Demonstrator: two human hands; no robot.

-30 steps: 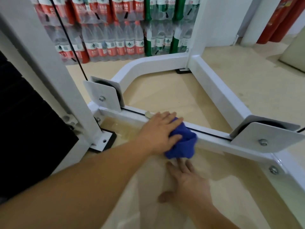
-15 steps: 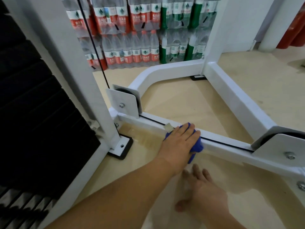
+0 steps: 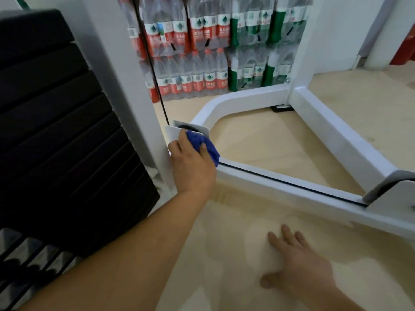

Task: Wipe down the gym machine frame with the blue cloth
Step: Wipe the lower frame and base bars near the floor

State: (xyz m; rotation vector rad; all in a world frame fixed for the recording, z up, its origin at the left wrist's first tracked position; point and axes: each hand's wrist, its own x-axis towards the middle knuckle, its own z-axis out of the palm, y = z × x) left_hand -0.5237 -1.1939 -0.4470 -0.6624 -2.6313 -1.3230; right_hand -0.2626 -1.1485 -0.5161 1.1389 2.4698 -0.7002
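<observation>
The white gym machine frame (image 3: 280,185) lies low on the floor, with a near bar running from centre to the right edge. My left hand (image 3: 190,164) grips the bunched blue cloth (image 3: 202,143) and presses it against the white pulley bracket (image 3: 174,133) at the bar's left end, beside the white upright post (image 3: 125,81). My right hand (image 3: 296,265) rests flat on the beige floor with fingers spread, holding nothing.
A black weight stack (image 3: 56,131) fills the left side. Shrink-wrapped packs of water bottles (image 3: 202,52) stand at the back. A black cable (image 3: 152,68) runs down to the bracket. A second pulley bracket (image 3: 393,187) sits at the right. Pale floor (image 3: 269,142) lies inside the frame.
My left hand has slid the blue cloth leftward along the near bar, from its middle to the left pulley bracket. My right hand stays flat on the floor.
</observation>
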